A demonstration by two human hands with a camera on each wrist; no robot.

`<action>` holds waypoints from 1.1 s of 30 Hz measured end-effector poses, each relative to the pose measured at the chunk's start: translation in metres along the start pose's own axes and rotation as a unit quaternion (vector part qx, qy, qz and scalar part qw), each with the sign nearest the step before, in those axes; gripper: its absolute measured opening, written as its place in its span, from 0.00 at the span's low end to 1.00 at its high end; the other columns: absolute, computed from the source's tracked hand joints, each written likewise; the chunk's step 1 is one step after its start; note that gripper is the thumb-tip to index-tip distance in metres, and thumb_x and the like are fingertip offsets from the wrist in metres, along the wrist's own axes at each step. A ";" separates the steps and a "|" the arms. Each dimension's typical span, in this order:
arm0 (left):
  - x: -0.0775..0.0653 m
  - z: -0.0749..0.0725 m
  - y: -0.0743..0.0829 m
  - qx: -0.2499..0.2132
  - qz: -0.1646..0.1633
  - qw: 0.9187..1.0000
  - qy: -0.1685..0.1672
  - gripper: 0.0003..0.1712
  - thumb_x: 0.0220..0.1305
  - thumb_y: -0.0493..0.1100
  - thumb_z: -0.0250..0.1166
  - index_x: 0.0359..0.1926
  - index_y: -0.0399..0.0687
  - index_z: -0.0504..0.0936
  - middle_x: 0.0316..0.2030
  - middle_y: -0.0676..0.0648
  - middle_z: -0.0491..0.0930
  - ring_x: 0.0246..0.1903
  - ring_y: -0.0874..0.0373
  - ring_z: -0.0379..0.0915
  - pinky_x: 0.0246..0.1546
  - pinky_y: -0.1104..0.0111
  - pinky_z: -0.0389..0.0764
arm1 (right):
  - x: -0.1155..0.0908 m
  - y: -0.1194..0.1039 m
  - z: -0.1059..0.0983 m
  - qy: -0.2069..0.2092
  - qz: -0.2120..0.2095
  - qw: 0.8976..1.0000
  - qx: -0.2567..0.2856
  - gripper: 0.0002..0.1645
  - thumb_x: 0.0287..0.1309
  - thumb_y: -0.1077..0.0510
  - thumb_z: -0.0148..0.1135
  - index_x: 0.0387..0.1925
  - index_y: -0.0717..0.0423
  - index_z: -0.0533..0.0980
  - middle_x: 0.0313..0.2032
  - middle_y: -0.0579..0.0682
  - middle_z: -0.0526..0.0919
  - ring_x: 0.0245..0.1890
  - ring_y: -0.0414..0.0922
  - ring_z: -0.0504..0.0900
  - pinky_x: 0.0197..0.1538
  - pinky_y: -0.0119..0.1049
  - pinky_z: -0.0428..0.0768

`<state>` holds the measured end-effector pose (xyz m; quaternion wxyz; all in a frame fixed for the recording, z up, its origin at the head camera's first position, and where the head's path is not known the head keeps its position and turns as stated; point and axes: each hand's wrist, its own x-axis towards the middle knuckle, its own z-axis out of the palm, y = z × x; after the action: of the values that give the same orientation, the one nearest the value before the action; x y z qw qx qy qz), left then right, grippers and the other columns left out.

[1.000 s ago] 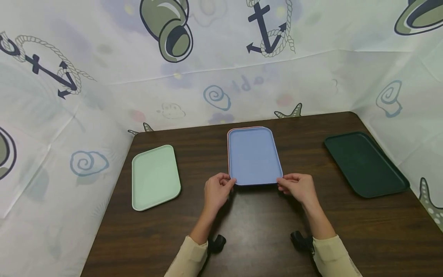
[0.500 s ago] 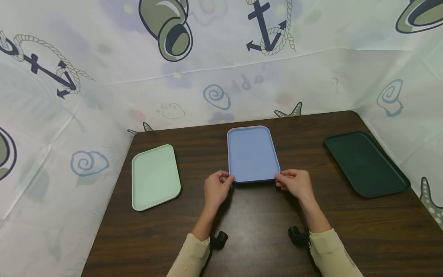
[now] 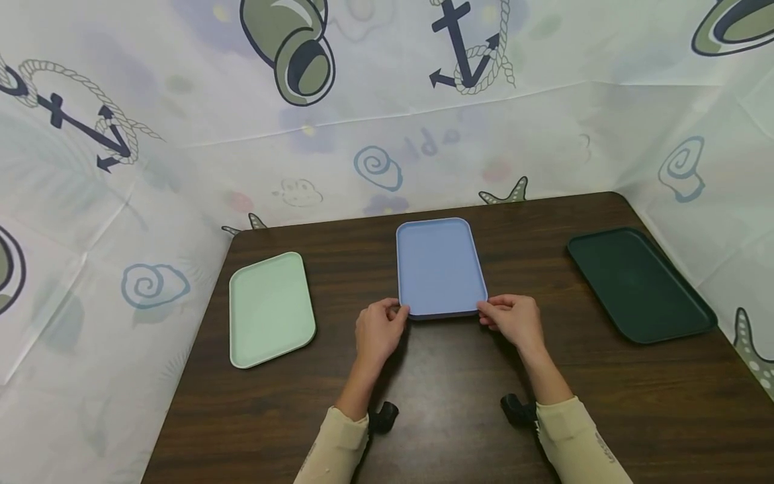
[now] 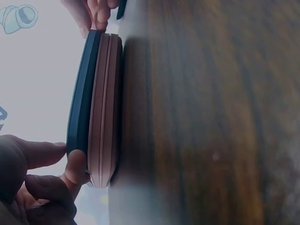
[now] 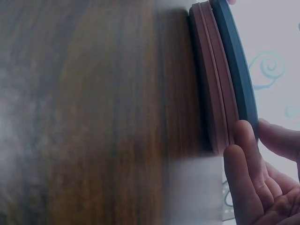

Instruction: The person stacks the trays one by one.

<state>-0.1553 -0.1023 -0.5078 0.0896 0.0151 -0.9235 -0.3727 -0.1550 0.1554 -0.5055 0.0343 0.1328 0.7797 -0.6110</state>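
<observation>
A blue rectangular tray (image 3: 441,267) lies at the middle back of the table, squared over a stack. Beneath it, two pink trays (image 4: 104,112) show edge-on in both wrist views. My left hand (image 3: 378,333) pinches the near left corner of the blue tray between thumb and fingertips. The right hand (image 3: 515,320) does the same at the near right corner, two of its fingertips (image 5: 236,157) reaching down beside the pink rims.
A light green tray (image 3: 272,310) lies to the left on the dark wooden table (image 3: 447,403). On the right is a dark green tray (image 3: 641,286) near the table's edge. A printed white cloth (image 3: 375,121) hangs behind and at the sides.
Both hands have shifted the blue tray slightly left and down onto the stack. The pink rim that showed along its left and far edges is now covered in the head view.
</observation>
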 end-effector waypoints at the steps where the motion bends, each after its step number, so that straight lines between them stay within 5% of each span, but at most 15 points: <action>1: 0.000 0.000 0.001 0.006 0.005 1.000 0.001 0.15 0.62 0.49 0.69 0.43 0.44 0.88 0.15 0.61 0.76 0.17 0.64 0.70 0.25 0.62 0.75 | 0.000 0.000 0.000 0.002 -0.001 1.000 -0.004 0.18 0.58 0.58 0.70 0.42 0.72 0.81 0.29 0.58 0.87 0.25 0.43 0.87 0.30 0.34 0.83; 14: -0.003 0.000 0.003 0.038 0.021 0.999 0.014 0.17 0.61 0.48 0.70 0.45 0.42 0.88 0.15 0.59 0.76 0.17 0.62 0.71 0.21 0.62 0.74 | 0.001 -0.001 0.003 0.018 -0.010 0.999 -0.050 0.18 0.57 0.54 0.71 0.39 0.67 0.83 0.28 0.56 0.87 0.26 0.45 0.87 0.29 0.32 0.82; 33: -0.010 -0.006 0.001 0.023 0.018 0.998 -0.056 0.25 0.62 0.50 0.69 0.56 0.39 0.82 0.12 0.58 0.71 0.12 0.63 0.61 0.17 0.68 0.64 | -0.001 0.001 0.003 0.023 -0.005 0.998 -0.057 0.21 0.57 0.50 0.71 0.40 0.66 0.83 0.28 0.55 0.87 0.26 0.46 0.87 0.30 0.34 0.82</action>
<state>-0.1446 -0.1047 -0.5046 0.0443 -0.0202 -0.9354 -0.3502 -0.1539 0.1529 -0.5070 0.0210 0.1406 0.8144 -0.5626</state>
